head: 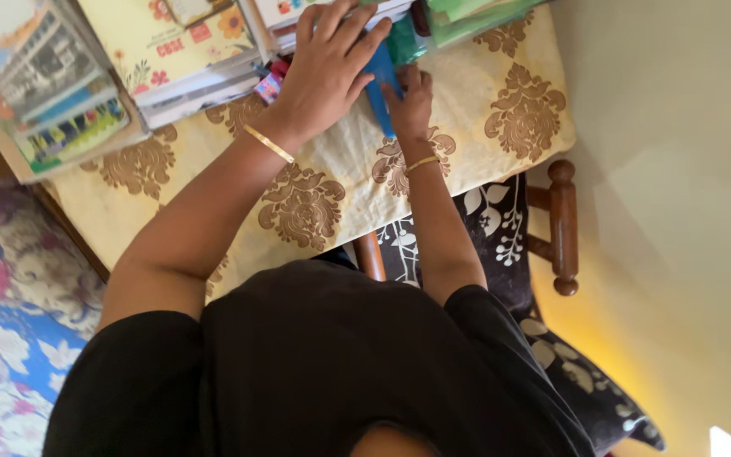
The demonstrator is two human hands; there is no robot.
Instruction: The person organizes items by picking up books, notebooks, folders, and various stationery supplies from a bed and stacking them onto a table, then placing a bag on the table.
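Seen from above, the person in a black top leans over a counter [501, 144] covered with a cream cloth printed with brown floral motifs.

The left hand [327, 72], in the upper middle of the frame, lies spread with its fingers splayed and palm down, pressing flat on the upper end of a blue flat object [380, 89]; it grips nothing that can be seen. A thin gold bangle [268, 144] sits on that wrist.

The right hand [410, 106], just to the right and slightly lower in the frame, has its fingers curled against the right edge of the same blue object. Whether it truly clasps the object cannot be told. A second gold bangle [422, 163] circles this wrist.

The blue object lies on the cloth between the two hands, near the top centre of the frame, partly hidden under the left palm.

A stack of books [183, 51] with a yellow flowered cover rests at the upper left, and another pile of books [52, 93] lies further left. Green folders [475, 17] sit at the top right. A wooden chair [562, 224] with a dark leaf-patterned cushion [501, 228] stands below the counter's edge, and a flowered bedspread [10, 338] fills the lower left.
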